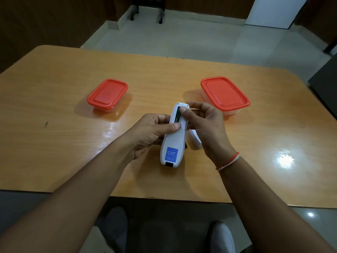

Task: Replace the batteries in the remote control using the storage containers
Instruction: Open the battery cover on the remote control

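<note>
A white remote control (173, 141) is held back-side up above the wooden table (54, 106), with a blue label near its lower end. Its battery compartment (177, 115) at the far end is uncovered and a dark battery shows inside. My left hand (151, 132) grips the remote from the left, thumb across its back. My right hand (206, 125) holds the far end, thumb pressed into the compartment. The white battery cover (196, 141) lies on the table under my right hand. Two clear containers with red lids stand shut: a small one (107, 94) at left, a larger one (225, 94) at right.
The table's near edge runs just below my forearms, and my knees and shoes show under it. Beyond the far edge lie a tiled floor, a dark wheeled stand (145, 13) and a white door (273, 11). A dark object (326, 77) stands off the right edge.
</note>
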